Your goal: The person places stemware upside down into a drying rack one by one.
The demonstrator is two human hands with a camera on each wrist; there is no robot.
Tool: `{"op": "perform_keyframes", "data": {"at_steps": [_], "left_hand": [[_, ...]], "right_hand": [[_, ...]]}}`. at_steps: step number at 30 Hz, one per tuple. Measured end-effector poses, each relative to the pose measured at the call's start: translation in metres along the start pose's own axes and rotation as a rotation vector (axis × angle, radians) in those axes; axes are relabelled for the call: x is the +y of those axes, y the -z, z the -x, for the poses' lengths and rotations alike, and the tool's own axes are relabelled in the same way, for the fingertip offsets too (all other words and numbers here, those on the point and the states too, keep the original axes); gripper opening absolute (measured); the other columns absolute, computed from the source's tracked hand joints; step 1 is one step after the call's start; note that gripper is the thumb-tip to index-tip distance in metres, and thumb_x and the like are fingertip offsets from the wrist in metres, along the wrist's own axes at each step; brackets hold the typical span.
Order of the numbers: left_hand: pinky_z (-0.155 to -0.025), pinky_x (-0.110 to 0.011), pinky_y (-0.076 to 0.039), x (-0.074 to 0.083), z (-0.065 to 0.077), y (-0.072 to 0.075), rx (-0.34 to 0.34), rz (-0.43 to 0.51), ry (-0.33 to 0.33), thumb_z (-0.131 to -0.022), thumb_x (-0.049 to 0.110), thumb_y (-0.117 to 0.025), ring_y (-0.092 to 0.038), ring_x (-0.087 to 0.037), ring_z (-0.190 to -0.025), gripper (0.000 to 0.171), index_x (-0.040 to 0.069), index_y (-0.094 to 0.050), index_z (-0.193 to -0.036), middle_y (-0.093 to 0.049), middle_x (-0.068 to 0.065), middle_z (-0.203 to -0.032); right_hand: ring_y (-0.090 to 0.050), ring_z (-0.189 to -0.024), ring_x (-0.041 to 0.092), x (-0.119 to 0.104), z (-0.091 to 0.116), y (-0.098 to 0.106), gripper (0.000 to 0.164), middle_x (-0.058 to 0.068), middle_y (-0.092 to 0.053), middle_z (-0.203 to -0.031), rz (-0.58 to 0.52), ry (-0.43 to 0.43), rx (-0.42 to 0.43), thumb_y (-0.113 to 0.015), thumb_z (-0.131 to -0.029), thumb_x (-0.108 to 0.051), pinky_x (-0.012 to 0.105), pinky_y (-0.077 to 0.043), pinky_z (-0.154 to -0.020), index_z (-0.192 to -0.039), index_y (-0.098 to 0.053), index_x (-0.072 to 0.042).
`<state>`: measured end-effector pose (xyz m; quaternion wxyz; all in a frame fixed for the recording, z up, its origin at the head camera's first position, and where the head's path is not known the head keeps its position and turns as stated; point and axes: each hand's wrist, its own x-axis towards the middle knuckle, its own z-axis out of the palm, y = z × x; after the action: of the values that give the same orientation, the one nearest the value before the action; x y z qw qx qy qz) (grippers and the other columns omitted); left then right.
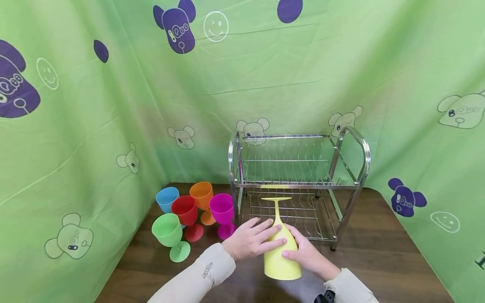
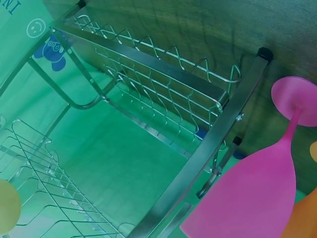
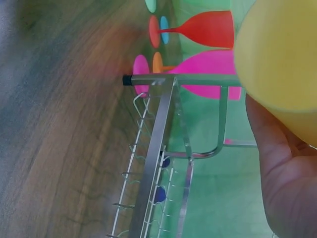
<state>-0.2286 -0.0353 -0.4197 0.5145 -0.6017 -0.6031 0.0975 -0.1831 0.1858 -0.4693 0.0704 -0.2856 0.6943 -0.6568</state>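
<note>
A yellow plastic goblet (image 1: 280, 256) is held upside down in front of the rack, its foot up and its rim down. My right hand (image 1: 311, 257) grips its bowl from the right, thumb on the near side. From the left, my left hand (image 1: 253, 240) lays its fairly straight fingers against the bowl and the lower stem. The right wrist view shows the yellow bowl large and close above the right hand (image 3: 282, 173). Only a sliver of yellow appears at the edge of the left wrist view, where the left hand is out of sight.
Behind the hands stands a two-tier metal dish rack (image 1: 288, 185). Left of it are upright goblets: magenta (image 1: 222, 209), orange (image 1: 202, 195), red (image 1: 185, 211), blue (image 1: 167, 198) and green (image 1: 167, 230). Green printed cloth (image 1: 273, 97) surrounds the wooden table (image 1: 386, 252).
</note>
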Motion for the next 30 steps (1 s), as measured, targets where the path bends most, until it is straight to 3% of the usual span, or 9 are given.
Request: {"op": "perform_keyframes", "data": {"at_steps": [8,13,19,24,27,30], "left_hand": [[-0.077,-0.026,-0.051,-0.001,0.005,-0.005,0.05,0.024,0.039,-0.095,0.013,-0.054,-0.065,-0.019,-0.098,0.023,0.025,-0.064,-0.111,-0.067,-0.003,-0.111],[-0.074,-0.028,-0.053,0.004,0.019,-0.019,0.1,0.061,0.196,-0.089,0.017,-0.057,-0.066,-0.021,-0.091,0.02,0.02,-0.067,-0.106,-0.069,-0.005,-0.108],[-0.078,-0.034,-0.054,0.001,0.028,-0.018,0.179,0.171,0.521,-0.094,0.022,-0.049,-0.065,-0.025,-0.091,0.026,0.006,-0.066,-0.106,-0.067,-0.012,-0.107],[-0.087,-0.038,-0.05,-0.004,0.038,-0.017,0.267,0.34,0.853,-0.099,0.033,-0.049,-0.062,-0.03,-0.099,0.039,-0.002,-0.063,-0.11,-0.066,-0.018,-0.109],[-0.084,-0.037,-0.052,-0.004,0.043,-0.017,0.339,0.469,1.09,-0.093,0.02,-0.062,-0.061,-0.033,-0.095,0.031,-0.005,-0.06,-0.112,-0.063,-0.02,-0.106],[-0.078,-0.038,-0.054,-0.003,0.047,-0.016,0.402,0.575,1.357,-0.083,0.005,-0.072,-0.06,-0.033,-0.089,0.037,-0.004,-0.057,-0.116,-0.061,-0.02,-0.104]], "right_hand": [[-0.061,-0.094,0.008,0.002,0.003,0.002,0.075,0.012,-0.055,-0.108,0.004,0.043,0.006,-0.063,-0.084,-0.008,0.029,-0.053,-0.077,-0.136,-0.017,0.021],[-0.058,-0.092,0.008,0.004,0.006,0.001,0.076,0.014,-0.055,-0.106,0.099,0.064,0.086,-0.067,-0.076,-0.003,0.03,-0.053,-0.073,-0.135,-0.024,0.019],[-0.056,-0.091,0.008,0.004,0.007,0.002,0.079,0.023,-0.054,-0.11,0.279,0.08,0.247,-0.075,-0.064,0.0,0.032,-0.052,-0.07,-0.13,-0.035,0.015],[-0.055,-0.092,0.007,-0.004,0.006,0.005,0.081,0.027,-0.053,-0.113,0.346,0.081,0.335,-0.078,-0.062,0.002,0.031,-0.052,-0.07,-0.131,-0.037,0.012],[-0.055,-0.092,0.006,-0.008,0.005,0.006,0.082,0.027,-0.053,-0.116,0.353,0.066,0.358,-0.079,-0.062,0.001,0.031,-0.051,-0.07,-0.132,-0.037,0.012],[-0.055,-0.092,0.006,-0.011,0.007,0.006,0.084,0.026,-0.053,-0.115,0.368,0.066,0.36,-0.08,-0.061,0.001,0.031,-0.051,-0.069,-0.132,-0.037,0.011]]}}
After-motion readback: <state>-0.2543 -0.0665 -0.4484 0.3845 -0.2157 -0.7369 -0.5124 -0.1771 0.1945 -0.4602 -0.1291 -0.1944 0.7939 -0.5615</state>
